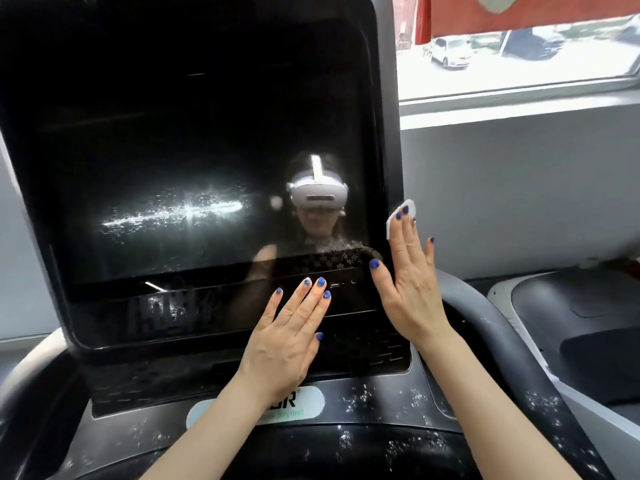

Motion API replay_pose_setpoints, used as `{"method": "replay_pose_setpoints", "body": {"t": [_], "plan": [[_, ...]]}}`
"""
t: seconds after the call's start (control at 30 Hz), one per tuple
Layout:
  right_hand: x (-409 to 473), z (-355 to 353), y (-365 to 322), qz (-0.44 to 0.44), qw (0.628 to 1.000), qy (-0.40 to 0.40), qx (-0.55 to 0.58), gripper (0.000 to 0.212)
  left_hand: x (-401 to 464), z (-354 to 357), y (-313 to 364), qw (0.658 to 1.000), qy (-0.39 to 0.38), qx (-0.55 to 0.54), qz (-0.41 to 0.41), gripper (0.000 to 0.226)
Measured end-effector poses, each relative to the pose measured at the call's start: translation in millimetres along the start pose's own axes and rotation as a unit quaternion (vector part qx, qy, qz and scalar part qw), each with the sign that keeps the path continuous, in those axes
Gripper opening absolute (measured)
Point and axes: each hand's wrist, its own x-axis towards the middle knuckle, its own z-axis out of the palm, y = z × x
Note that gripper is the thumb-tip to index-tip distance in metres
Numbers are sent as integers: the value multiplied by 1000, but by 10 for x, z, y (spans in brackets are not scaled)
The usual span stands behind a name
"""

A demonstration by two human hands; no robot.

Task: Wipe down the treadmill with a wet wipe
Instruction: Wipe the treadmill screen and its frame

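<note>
The screen above the left hand is glossy black, mirror-smooth, smeared with wet streaks. The wipe under the right hand looks like soft white cloth-paper. Below the hands, the console is matt black plastic, speckled.

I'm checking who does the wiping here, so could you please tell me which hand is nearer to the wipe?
Right. The right hand presses the wipe against the screen's right edge with straight fingers. The left hand lies flat below the screen, lower and to the left, apart from it.
</note>
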Motion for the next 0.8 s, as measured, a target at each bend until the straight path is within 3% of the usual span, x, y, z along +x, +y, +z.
{"method": "replay_pose_setpoints", "body": {"t": [0.13,0.3,0.5,0.8], "plan": [[-53,0,37,-40,998,-2,-52,67,3,-20,-10,1000,-1,-1,5,58],[305,-107,-34,17,1000,6,26,67,80,-144,-17,999,14,-26,15,56],[228,-60,-40,-98,993,23,-67,66,568,-394,-205,998,45,-41,30,57],[693,-202,-228,-14,999,35,36,66,1784,-800,-589,991,101,5,92,57]]}}
